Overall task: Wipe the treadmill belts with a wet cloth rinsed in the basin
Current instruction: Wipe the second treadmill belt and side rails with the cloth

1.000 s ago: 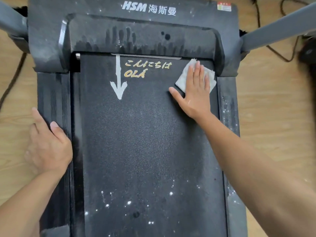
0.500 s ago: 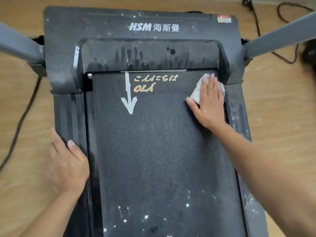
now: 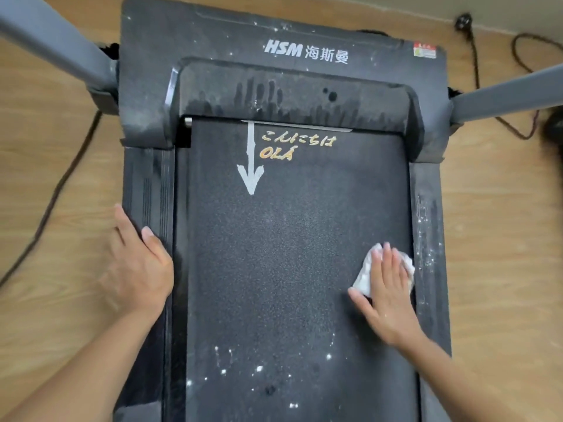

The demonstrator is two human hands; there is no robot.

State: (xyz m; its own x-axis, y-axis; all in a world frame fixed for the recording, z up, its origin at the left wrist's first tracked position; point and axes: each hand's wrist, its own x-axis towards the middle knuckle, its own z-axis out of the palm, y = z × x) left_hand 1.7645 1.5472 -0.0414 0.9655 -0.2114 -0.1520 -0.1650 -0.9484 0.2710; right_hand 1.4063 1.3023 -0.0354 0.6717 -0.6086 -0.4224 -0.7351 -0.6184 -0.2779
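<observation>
1. The treadmill belt (image 3: 274, 254) fills the centre of the frame, black and grainy. A white arrow (image 3: 250, 166) is printed in its upper part, pointing toward the lower edge of the frame, with gold lettering (image 3: 297, 146) just right of it.
2. The cloth (image 3: 364, 275) is white and crumpled. It lies on the belt at centre right of the frame, just beside the right side rail (image 3: 426, 214).
3. The right hand (image 3: 387, 296) lies palm-down on the cloth. Its fingers (image 3: 388, 263) are straight and held together, pressing the cloth flat on the belt without curling round it. The thumb is spread toward frame left, its tip on the cloth's lower edge.
4. The left hand (image 3: 137, 266) is at lower left of the frame on the outer edge of the left side rail (image 3: 146, 190), holding nothing. The thumb rests on the rail and the index finger lies straight along its edge. The other fingers are blurred; they seem to lie flat toward the floor (image 3: 502, 239).
5. White specks (image 3: 259, 368) are scattered on the belt in the lower centre of the frame, with more along the right side rail.
6. The motor cover (image 3: 213, 32) is at top centre, dusty and marked "HSM", with dark drip streaks above the belt's top edge.
7. Grey uprights (image 3: 61, 41) leave the frame at the upper left and upper right. A dark cable (image 3: 54, 193) runs over the wooden floor at left.
</observation>
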